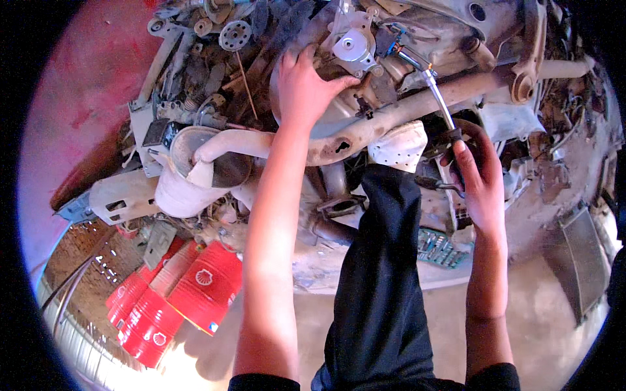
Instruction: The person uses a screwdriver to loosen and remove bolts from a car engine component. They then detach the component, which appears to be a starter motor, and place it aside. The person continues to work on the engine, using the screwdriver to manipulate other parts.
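My left hand [306,88] has its fingers spread on a metal housing, its thumb touching the edge of a silver round-centred metal part [349,45]. My right hand [476,176] grips the dark handle of a chrome-shafted tool [440,98], whose far end meets a small blue-and-metal fitting [394,42] beside that part. Below the tool runs a rusty pipe [345,140]. My leg in black cloth [381,274] reaches up between my arms, its perforated white shoe [398,143] against the scrap.
Heaped metal scrap surrounds my hands, with a pale canister [182,192] at left and a perforated disc [235,36] above it. Red drums [202,287] lie lower left, beside a red surface [72,91]. A green circuit board [440,251] is near my right forearm; a flat dark panel [580,260] stands far right.
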`<state>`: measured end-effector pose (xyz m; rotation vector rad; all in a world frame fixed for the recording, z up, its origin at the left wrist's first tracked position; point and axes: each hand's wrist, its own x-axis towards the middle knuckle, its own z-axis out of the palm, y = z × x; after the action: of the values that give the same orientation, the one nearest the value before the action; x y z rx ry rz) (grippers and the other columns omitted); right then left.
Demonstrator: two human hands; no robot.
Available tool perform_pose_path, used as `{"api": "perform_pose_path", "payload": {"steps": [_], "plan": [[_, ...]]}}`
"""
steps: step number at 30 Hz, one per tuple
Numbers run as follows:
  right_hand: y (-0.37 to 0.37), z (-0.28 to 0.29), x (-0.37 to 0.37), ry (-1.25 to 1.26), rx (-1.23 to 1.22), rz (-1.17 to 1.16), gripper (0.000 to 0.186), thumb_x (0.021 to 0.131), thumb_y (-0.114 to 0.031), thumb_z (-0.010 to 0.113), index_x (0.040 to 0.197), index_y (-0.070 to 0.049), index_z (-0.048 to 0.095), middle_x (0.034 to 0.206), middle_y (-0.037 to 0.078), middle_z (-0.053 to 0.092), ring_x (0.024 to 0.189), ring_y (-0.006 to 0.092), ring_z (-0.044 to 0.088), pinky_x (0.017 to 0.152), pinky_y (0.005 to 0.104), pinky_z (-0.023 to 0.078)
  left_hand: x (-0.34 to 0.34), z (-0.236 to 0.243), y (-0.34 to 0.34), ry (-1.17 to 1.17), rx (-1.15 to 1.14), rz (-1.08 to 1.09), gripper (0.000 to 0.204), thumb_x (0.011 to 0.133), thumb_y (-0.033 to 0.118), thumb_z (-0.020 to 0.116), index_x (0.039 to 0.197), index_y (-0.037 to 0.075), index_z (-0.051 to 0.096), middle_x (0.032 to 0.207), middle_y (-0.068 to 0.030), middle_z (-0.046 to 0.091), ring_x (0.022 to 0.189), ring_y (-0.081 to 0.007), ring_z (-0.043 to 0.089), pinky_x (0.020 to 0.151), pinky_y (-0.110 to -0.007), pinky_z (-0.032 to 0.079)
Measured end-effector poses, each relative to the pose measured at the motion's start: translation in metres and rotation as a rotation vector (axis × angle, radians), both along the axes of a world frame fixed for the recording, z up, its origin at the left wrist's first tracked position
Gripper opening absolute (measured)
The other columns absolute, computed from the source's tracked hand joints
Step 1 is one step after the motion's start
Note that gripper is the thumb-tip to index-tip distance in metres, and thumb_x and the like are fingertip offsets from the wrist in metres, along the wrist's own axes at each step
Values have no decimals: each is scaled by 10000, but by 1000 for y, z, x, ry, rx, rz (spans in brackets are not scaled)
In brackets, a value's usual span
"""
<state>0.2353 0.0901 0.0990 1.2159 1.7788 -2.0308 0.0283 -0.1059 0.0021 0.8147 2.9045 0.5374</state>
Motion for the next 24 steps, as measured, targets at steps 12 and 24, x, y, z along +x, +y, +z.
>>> {"api": "perform_pose_path", "payload": {"steps": [12, 24], "plan": [[27, 82, -17, 335, 282, 155, 467, 878, -66, 591, 1309, 40, 446, 1076, 129, 639, 859, 140, 607, 770, 238, 478, -2, -14, -7, -18, 3, 67, 700, 637, 474, 772, 1056, -55, 585, 1106, -243, 535, 1079, -389, 497, 897, -431, 455], [13, 100, -65, 43, 426, 414, 343, 882, -156, 587, 1209, -63, 536, 848, 12, 633, 537, 15, 389, 458, 176, 321, 0, -4, -7, -66, 153, 69, 614, 653, 433, 771, 1015, -33, 601, 1125, -238, 540, 1118, -375, 500, 930, -418, 454]]}}
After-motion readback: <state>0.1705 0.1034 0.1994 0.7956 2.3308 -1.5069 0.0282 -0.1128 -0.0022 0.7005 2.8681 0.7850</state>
